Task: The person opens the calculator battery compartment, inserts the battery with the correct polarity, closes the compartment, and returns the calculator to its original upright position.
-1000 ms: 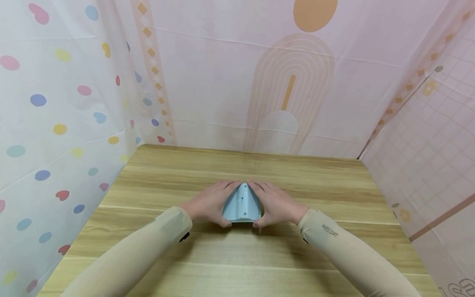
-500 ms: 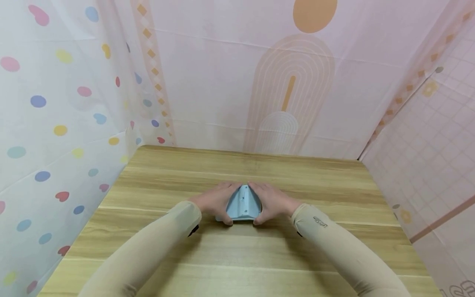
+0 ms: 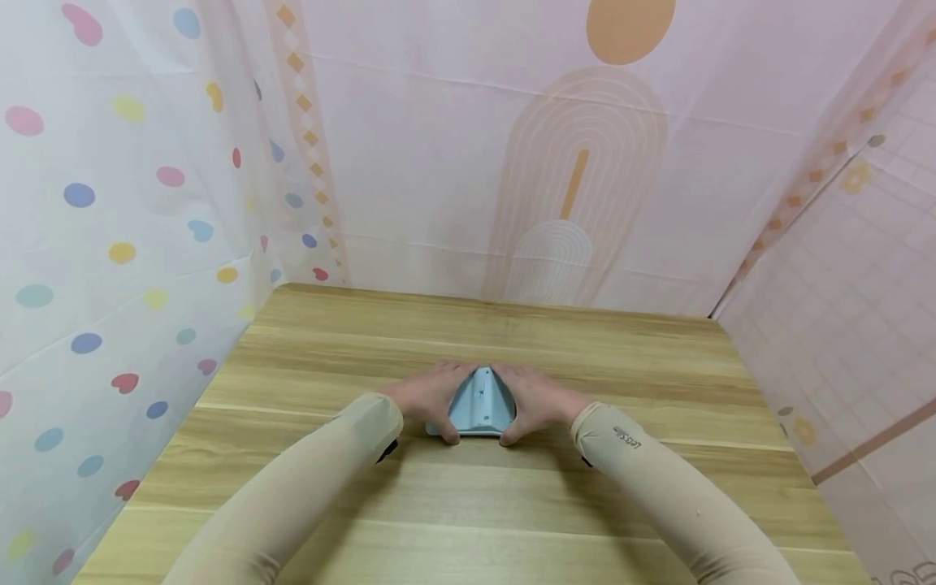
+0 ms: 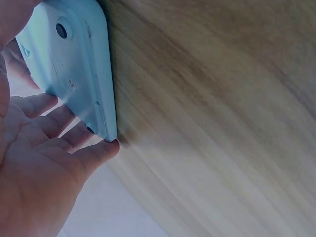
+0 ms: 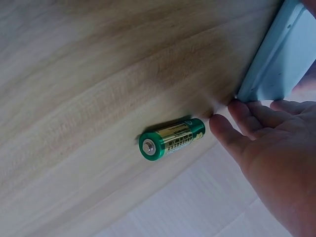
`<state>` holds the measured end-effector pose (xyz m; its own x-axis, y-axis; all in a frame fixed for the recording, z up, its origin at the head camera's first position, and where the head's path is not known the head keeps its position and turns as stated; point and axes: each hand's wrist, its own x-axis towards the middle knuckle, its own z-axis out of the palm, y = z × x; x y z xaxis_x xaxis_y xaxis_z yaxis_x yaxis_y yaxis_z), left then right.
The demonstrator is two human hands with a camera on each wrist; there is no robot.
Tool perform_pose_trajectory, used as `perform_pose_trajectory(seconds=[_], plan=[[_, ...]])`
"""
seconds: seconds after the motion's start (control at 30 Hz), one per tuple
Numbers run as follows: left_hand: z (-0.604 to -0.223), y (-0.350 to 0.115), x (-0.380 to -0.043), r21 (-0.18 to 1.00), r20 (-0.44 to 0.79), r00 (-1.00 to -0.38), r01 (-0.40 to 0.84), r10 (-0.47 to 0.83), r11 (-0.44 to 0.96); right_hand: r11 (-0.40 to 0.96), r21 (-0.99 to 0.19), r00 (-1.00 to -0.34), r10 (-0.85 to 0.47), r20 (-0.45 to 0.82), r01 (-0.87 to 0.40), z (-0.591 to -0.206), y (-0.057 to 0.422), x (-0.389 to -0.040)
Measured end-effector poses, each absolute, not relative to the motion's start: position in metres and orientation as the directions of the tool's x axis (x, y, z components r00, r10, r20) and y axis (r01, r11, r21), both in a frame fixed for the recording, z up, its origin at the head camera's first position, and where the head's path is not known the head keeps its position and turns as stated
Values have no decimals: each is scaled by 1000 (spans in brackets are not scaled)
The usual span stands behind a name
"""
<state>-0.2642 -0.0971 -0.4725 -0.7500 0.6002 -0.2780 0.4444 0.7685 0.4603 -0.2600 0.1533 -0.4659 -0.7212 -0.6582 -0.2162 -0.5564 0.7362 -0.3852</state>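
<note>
Fingers point(image 4: 94, 154) first: both hands are pinching a light blue plastic case point(image 3: 483, 410), thumbs on the near edge and fingertips on the far edge, with the left ones a bit spread. Left hand point(image 3: 430, 396) and right hand point(image 3: 538, 398) basically mirror each other, leaning inward like a little tent, index fingers nearly meeting up top. The case is between the palms, down at the bench point(image 3: 468, 512); can't tell if it's fully flat. Right-wrist view shows a green and gold battery point(image 5: 173, 139) lying just beside the right pinky. Both forearms angle in from the near side in beige sleeves point(image 3: 292, 487). Past the bench there's a pinkish curtain point(image 3: 417, 179) with an arch print.
</note>
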Motion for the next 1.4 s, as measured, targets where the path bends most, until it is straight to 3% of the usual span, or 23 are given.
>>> perform_pose_trajectory(seconds=[0.63,1.27,1.4], plan=[[-476,-103,-261,478,-236,-762,449,603,755,735,-397,-722,-657,-218,-550,-467,154,-261],[-480,-140,-250,461,-181,-778,474,602,750,765,-397,-739,-623,-256,-507,-466,155,-259],[-479,-141,-248,438,-163,-781,491,603,754,751,-403,-743,-634,-215,-524,-463,156,-257]])
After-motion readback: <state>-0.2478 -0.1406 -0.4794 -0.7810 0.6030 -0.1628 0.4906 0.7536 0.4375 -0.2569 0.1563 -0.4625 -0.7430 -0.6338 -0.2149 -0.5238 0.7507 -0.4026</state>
